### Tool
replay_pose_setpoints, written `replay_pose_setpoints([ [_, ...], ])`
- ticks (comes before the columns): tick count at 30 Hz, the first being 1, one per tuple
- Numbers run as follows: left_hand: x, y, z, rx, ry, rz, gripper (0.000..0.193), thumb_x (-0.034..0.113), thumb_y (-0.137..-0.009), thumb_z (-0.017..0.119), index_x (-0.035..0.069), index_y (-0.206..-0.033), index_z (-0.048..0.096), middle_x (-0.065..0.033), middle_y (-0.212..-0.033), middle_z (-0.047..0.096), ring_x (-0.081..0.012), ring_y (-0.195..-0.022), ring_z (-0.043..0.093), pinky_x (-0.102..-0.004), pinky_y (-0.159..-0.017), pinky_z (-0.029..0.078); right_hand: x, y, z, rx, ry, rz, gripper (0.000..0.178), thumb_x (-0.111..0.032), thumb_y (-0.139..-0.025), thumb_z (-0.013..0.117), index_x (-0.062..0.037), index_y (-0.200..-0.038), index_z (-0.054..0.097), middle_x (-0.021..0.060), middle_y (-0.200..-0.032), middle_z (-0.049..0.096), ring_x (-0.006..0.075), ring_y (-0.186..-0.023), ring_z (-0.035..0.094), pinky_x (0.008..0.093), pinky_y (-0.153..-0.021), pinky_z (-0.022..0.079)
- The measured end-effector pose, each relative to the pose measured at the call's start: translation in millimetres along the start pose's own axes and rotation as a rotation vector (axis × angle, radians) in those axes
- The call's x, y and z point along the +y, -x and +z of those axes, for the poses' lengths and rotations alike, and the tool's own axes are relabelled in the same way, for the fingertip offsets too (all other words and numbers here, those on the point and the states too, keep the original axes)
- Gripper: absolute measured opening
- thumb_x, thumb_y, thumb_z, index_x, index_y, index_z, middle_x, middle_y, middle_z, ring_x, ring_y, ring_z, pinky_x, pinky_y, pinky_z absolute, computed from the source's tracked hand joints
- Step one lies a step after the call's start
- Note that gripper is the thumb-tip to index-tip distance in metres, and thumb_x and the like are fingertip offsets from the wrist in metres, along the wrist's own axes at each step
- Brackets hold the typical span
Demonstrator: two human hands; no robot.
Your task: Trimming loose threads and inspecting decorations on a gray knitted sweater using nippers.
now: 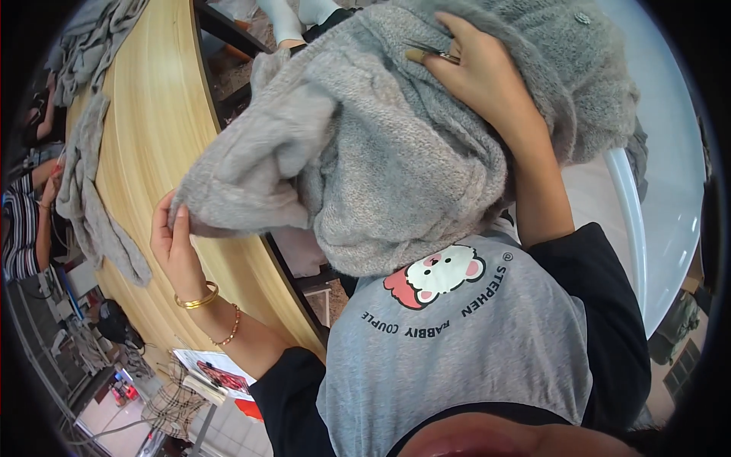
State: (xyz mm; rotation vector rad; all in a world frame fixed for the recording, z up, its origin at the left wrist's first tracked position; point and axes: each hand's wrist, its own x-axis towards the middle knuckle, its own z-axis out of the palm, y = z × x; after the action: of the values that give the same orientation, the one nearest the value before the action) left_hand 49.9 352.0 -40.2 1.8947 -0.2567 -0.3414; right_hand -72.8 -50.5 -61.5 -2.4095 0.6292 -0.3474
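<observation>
A fuzzy grey knitted garment (403, 145) spreads in bulky folds across my lap and up against my front. At its left end, my left hand (177, 242) pinches an edge between thumb and fingers, stretching that part out over the table. My right hand (483, 72) rests on the upper part of the knit. Between its thumb and fingers is a slim pointed metal tool (438, 52); whether it is snips or tweezers I cannot tell. Folds hide the garment's full shape.
A curved light-wood table (145, 114) runs along my left, with another grey knit piece (95, 198) on it. Across it sits a person in a striped top (21, 228). Papers (217, 373) lie at the near end. A large pale smooth surface (662, 167) stands to my right.
</observation>
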Motion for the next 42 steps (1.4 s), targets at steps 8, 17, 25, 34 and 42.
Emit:
replay_pose_setpoints([
  [8, 18.5, -37.8, 82.5, -0.103, -0.198, 0.374, 0.028, 0.004, -0.094, 0.061, -0.001, -0.122, 0.061, -0.0094, -0.123, 0.060, -0.0167, -0.114, 0.056, -0.0309, -0.095, 0.048, 0.3, 32.9, 13.7, 0.021, -0.182, -0.444, 0.029, -0.003, -0.079, 0.068, -0.0005, -0.108, 0.064, 0.0155, -0.082, 0.067, 0.0227, -0.066, 0.064, 0.0331, -0.062, 0.050],
  [17, 48.4, -59.2, 159.5, -0.295, -0.012, 0.197, 0.052, 0.039, -0.092, 0.067, 0.007, -0.132, 0.058, -0.0028, -0.102, 0.060, -0.0074, -0.069, 0.046, -0.0185, -0.064, 0.040, -45.1, 104.8, 35.9, -0.625, -0.141, -0.561, 0.039, -0.018, -0.095, 0.051, -0.0127, -0.133, 0.057, 0.0162, -0.130, 0.059, 0.0298, -0.117, 0.059, 0.0396, -0.102, 0.045],
  [25, 55.9, -14.5, 183.0, -0.095, -0.488, 0.596, 0.044, 0.039, -0.078, 0.080, 0.004, -0.102, 0.066, -0.0070, -0.088, 0.056, -0.0170, -0.064, 0.050, -0.0285, -0.060, 0.045, -23.3, 107.6, 63.1, -0.880, -0.259, -0.271, 0.042, -0.026, -0.102, 0.035, -0.0081, -0.134, 0.055, 0.0098, -0.138, 0.055, 0.0223, -0.122, 0.056, 0.0328, -0.108, 0.041],
  [34, 35.9, -33.0, 192.8, -0.389, -0.441, 0.345, 0.033, 0.025, -0.086, 0.072, -0.003, -0.103, 0.067, -0.0124, -0.081, 0.068, -0.0213, -0.070, 0.064, -0.0330, -0.064, 0.051, -0.7, 127.9, 30.7, -0.522, 0.228, -0.952, 0.035, -0.012, -0.086, 0.059, -0.0003, -0.119, 0.063, 0.0102, -0.068, 0.064, 0.0248, -0.063, 0.066, 0.0359, -0.060, 0.051],
  [42, 61.2, -38.1, 167.5, -0.563, 0.971, -0.058, 0.036, 0.001, -0.098, 0.050, -0.005, -0.133, 0.050, -0.0127, -0.119, 0.067, -0.0182, -0.109, 0.065, -0.0315, -0.097, 0.052, -26.0, 71.6, -65.9, -0.264, -0.856, -0.487, 0.048, -0.002, -0.069, 0.056, -0.0025, -0.114, 0.072, -0.0060, -0.057, 0.040, 0.0032, -0.051, 0.039, 0.0241, -0.050, 0.028],
])
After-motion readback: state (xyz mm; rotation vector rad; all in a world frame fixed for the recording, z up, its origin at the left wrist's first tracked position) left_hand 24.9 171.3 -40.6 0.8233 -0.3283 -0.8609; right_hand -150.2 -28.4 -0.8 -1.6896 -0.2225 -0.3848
